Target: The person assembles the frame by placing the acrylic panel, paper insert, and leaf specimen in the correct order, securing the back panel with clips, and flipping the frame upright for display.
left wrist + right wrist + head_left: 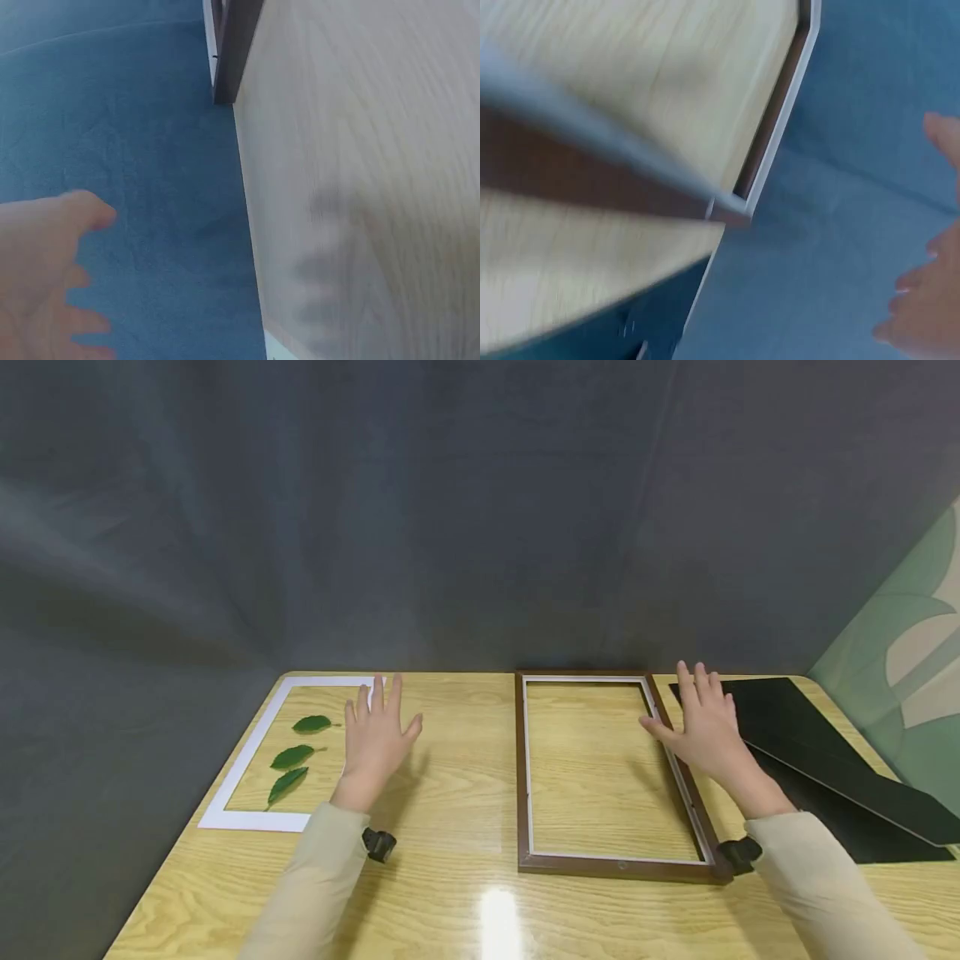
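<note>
In the head view my left hand (377,737) hovers with fingers spread near the right side of a white mat border (251,752), partly hiding it. Three green leaves (311,724) lie within that border. A brown picture frame (522,777) with a pale inner lip lies at centre right, and wood grain shows through its opening. My right hand (705,731), fingers spread and holding nothing, is held above the frame's right side. Farther right lies a black backing board (795,710), with a raised flap across it. The left wrist view shows the left hand (52,277) blurred at its edge.
The wooden table (450,777) carries all these things. A dark curtain (465,518) hangs behind its far edge, and a panel with a leaf pattern (900,635) stands on the right. Each wrist wears a small black camera (379,843).
</note>
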Demonstrator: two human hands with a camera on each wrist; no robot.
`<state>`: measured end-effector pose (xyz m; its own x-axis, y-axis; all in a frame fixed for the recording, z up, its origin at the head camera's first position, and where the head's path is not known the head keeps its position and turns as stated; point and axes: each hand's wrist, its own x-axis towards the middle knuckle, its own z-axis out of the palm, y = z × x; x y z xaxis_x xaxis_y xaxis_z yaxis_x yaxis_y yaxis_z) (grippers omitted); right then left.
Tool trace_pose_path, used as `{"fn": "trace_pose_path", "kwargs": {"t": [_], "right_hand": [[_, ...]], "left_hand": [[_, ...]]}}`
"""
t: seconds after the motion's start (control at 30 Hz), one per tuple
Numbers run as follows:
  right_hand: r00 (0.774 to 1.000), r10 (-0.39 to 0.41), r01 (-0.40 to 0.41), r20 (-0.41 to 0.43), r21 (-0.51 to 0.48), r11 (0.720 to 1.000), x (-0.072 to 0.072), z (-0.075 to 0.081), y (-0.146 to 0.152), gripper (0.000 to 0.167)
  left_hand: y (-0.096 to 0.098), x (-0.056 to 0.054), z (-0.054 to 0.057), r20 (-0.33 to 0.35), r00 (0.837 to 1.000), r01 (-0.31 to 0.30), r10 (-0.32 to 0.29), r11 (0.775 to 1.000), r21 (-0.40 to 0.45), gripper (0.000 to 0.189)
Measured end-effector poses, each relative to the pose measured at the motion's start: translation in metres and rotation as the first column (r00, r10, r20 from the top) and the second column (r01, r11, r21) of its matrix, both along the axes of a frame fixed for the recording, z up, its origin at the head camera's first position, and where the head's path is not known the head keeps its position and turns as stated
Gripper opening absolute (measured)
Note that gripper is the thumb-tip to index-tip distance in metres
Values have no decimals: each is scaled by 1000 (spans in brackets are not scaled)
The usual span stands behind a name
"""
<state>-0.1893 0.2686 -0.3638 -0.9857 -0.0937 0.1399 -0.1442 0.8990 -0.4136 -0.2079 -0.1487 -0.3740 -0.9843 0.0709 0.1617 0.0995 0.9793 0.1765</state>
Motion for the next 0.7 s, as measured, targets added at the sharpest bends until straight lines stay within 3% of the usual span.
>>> {"fn": "trace_pose_path", "kwargs": {"t": [0.17, 0.33, 0.57, 0.7], "right_hand": [[986, 123, -98, 113, -202, 974, 1, 1, -22, 88], [945, 198, -111, 259, -316, 942, 6, 1, -50, 82], [855, 333, -110, 397, -490, 865, 11, -6, -85, 71], [796, 421, -88, 434, -605, 792, 10, -11, -102, 68]], "left_hand": [[-5, 5, -2, 75, 996, 40, -46, 996, 75, 65], [-16, 8, -8, 114, 991, 50, -70, 985, 168, 54], [-43, 6, -19, 231, 971, -17, -68, 938, 346, 46], [-60, 6, -23, 310, 946, -55, -92, 898, 436, 47]]}}
